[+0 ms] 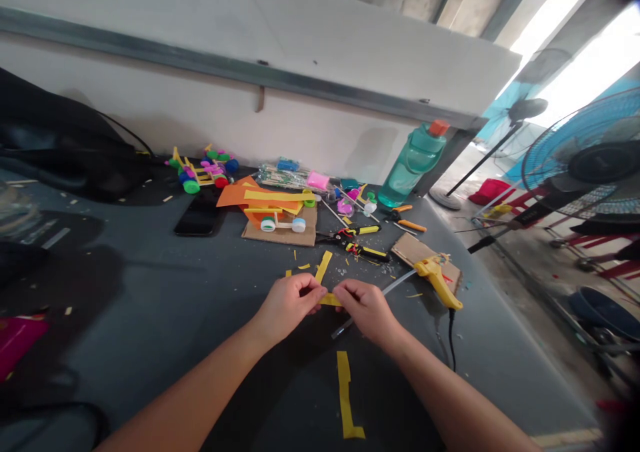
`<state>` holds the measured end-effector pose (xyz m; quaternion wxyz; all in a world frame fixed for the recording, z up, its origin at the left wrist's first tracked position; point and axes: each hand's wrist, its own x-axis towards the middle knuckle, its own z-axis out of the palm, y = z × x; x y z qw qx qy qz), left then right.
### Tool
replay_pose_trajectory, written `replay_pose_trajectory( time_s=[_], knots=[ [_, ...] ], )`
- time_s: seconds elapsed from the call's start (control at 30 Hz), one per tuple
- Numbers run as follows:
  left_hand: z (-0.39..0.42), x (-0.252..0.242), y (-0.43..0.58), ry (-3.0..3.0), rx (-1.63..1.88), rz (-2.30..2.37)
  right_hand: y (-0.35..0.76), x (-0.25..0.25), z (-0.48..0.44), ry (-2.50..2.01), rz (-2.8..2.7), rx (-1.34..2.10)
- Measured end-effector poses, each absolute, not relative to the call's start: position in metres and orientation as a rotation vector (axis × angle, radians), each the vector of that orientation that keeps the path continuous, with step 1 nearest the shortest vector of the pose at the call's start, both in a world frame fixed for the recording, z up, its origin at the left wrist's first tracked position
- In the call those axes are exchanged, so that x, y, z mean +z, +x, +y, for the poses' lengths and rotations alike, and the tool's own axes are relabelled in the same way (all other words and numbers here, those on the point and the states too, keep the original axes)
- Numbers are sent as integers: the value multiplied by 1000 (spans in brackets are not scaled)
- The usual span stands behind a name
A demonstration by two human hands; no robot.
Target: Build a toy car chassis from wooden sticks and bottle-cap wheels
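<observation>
Between my hands stretches a short yellow paper strip (330, 299). My left hand (293, 303) pinches its left end, fingers closed. The right end sits in the closed fingers of my right hand (369, 309). Just beyond my left fingertips another yellow strip (325, 265) slants away across the dark tabletop. A longer yellow piece with notched edges (344, 395) lies on the table nearer to me, below my hands. Past my right hand runs a clear glue stick (400, 282), its far end in a yellow hot glue gun (435, 280) resting on cardboard.
Pliers (367, 251) with yellow-black handles lie ahead. A small wheeled model (283, 223) stands on cardboard beside orange paper (233, 196). A black phone (199, 213) lies left of it. A green bottle (413, 162) stands by the wall. A fan (595, 162) is off the table's right side.
</observation>
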<state>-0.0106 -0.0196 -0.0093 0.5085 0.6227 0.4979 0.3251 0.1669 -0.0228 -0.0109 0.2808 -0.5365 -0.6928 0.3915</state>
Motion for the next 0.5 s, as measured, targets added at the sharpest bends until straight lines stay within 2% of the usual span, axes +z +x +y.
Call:
replay_pose_trajectory(
  time_s=[0.5],
  knots=[
    [-19, -13, -11, 1549, 783, 1132, 169, -12, -22, -1423, -1999, 839]
  ],
)
